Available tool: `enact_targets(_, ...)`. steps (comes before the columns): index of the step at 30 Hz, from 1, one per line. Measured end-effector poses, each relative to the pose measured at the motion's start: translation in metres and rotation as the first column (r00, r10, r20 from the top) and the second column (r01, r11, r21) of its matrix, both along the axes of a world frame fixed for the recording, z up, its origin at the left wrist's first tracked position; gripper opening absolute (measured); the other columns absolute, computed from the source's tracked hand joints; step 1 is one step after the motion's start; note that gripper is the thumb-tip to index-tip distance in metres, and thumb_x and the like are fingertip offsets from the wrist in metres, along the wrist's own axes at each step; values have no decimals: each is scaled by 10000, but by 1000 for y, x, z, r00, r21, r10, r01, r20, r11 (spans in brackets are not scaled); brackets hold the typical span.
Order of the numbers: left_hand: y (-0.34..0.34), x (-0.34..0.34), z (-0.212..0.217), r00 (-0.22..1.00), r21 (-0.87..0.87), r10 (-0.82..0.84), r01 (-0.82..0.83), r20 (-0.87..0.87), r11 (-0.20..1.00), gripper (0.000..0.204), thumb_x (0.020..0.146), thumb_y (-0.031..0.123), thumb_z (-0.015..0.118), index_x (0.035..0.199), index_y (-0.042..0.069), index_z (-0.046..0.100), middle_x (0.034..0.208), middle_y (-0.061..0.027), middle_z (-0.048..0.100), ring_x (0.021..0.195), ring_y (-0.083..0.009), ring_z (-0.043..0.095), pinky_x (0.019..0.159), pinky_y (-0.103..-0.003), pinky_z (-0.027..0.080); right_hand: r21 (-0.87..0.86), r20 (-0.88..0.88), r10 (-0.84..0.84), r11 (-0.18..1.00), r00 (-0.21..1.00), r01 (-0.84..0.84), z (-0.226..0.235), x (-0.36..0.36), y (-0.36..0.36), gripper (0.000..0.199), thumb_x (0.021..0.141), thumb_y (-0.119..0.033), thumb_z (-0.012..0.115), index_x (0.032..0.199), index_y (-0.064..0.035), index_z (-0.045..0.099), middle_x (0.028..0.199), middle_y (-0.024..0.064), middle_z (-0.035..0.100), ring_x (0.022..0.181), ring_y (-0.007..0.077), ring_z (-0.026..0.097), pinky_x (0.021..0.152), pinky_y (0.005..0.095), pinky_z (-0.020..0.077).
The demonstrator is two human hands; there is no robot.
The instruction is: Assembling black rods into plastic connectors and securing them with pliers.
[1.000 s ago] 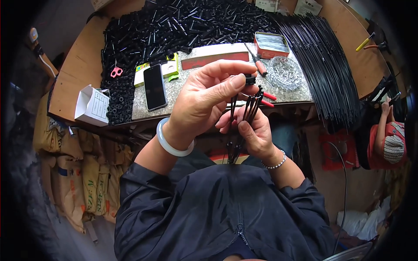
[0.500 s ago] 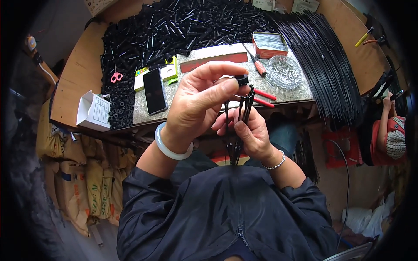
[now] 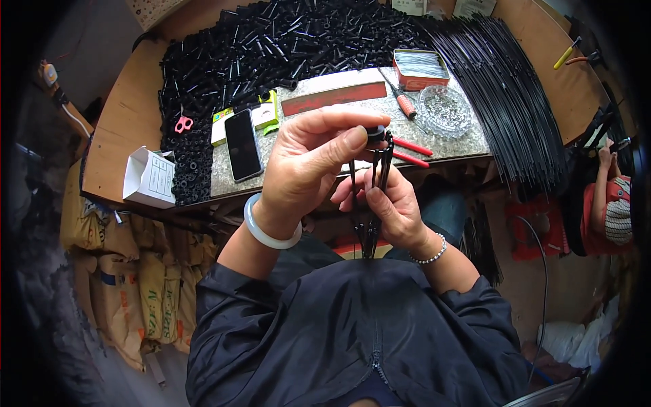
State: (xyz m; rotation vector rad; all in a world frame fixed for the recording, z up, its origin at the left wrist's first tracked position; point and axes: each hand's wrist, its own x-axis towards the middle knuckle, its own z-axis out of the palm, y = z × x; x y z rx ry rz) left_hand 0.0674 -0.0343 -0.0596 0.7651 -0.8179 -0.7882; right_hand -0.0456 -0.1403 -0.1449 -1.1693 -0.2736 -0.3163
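Head view: left hand [image 3: 308,166] is pinching one black cap [image 3: 375,133] at twelve o'clock atop several thin black rods [image 3: 371,203]; right hand [image 3: 390,203] is gripping them.

Single view only, so no overlap with another view to report. Head-worn fisheye, left of a side-by-side pair, looking steeply down past the wearer's chest onto the workbench [image 3: 122,129]. Left hand [image 3: 308,166] and right hand [image 3: 393,207] sit near frame centre, close to the lens; forearms enter from below. Bench fills the upper half, farther off. Straight edges bow toward the rim, dark vignette at the corners. A second person [image 3: 614,203] shows at the right edge.
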Motion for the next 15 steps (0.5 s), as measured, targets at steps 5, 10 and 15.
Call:
enact_targets(5, -2, 1, -8, 963, -27, 114, -111, 243, 993, 352, 752, 56, 727, 1075, -20, 608, 1082, -119, 537, 993, -158, 529, 877, -280, 431, 62, 44, -31, 998, 999, 29, 0, 3, 2, 212, 968, -200, 472, 1086, -25, 493, 962, 100, 623, 813, 74, 579, 777, 232, 486)
enact_targets(10, -1, 2, -7, 932, -46, 144, -137, 333, 990, 302, 769, -34, 697, 1060, -39, 617, 1026, -85, 528, 910, -143, 590, 809, -246, 492, 55, 24, -26, 998, 999, 25, 2, 2, 2, 216, 967, -204, 472, 1075, -18, 492, 963, 94, 620, 813, 73, 575, 771, 231, 487)
enact_targets(15, 1, 0, -4, 933, 1, 163, -173, 321, 985, 253, 747, -7, 683, 995, -30, 641, 989, -134, 581, 948, -184, 555, 872, -291, 426, 26, 53, -6, 1000, 999, 5, 3, 3, 0, 244, 957, -220, 495, 1083, -12, 488, 980, 85, 617, 858, 84, 577, 817, 241, 474)
